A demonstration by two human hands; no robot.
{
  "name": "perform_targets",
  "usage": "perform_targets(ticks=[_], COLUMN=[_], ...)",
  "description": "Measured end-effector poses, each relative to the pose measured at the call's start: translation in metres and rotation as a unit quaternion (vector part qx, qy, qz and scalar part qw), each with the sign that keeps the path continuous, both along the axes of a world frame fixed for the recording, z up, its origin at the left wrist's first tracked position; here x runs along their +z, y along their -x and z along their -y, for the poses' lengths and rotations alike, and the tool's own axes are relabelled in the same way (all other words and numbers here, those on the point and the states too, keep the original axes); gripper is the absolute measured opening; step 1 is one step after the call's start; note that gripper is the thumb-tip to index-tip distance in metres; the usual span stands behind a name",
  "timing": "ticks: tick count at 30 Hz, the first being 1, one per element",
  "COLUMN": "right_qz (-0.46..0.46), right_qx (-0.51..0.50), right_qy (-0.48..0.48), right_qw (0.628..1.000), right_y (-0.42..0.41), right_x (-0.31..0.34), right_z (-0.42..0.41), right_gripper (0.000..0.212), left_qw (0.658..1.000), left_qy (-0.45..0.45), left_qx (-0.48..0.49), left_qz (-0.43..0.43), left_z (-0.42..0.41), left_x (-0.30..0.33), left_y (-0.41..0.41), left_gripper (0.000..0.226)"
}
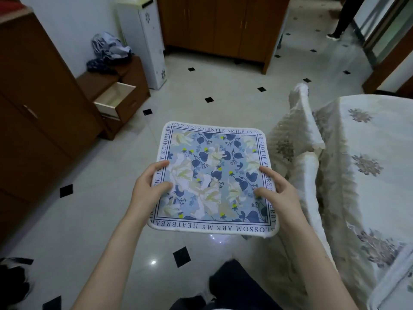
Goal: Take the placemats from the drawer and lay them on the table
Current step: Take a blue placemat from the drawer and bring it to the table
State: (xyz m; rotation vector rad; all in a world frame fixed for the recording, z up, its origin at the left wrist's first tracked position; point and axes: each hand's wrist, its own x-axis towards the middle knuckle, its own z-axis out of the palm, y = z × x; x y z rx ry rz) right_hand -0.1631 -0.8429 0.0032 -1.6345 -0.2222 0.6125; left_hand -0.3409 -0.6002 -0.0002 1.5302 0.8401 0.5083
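A square placemat (212,175) with blue flowers and a white lettered border is held flat in front of me, above the floor. My left hand (149,186) grips its left edge, thumb on top. My right hand (277,189) grips its right edge the same way. Whether more placemats lie under the top one I cannot tell. The drawer (116,97) stands pulled out of a low brown cabinet at the left, and its white inside shows nothing. The table (380,153), covered by a white floral cloth, is to my right.
A chair (299,135) in a white quilted cover stands between me and the table. A tall brown cupboard (33,97) fills the left side, with crumpled clothes (107,52) on the low cabinet. A person's leg (342,21) shows at the far right. White tiled floor lies ahead.
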Motion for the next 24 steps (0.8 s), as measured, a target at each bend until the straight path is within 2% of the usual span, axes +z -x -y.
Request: perform_targets(ticks=[4,9,17,24], right_qz=[0.005,-0.002,-0.025,-0.032], right_qx=[0.017,0.002,-0.009,-0.038], right_qy=[0.028,0.018,0.002,0.015], right_qw=[0.999,1.000,1.000,0.999], right_y=[-0.039,-0.108,-0.232,-0.320], right_x=[-0.014,-0.029,-0.005,-0.013], right_z=[-0.042,-0.101,-0.193,-0.250], right_gripper=[0.057,0.058,0.057,0.058], left_qw=[1.000,1.000,1.000,0.999], left_qy=[0.010,0.011,0.010,0.026], left_qx=[0.000,-0.003,-0.003,-0.026], left_qz=[-0.006,-0.011,-0.009,-0.010], left_z=[-0.041,-0.102,-0.194,-0.257], left_x=[-0.012,-0.015,0.013,0.000], left_y=[-0.037,-0.112,-0.241,-0.340], left_gripper=[0.053,0.054,0.054,0.053])
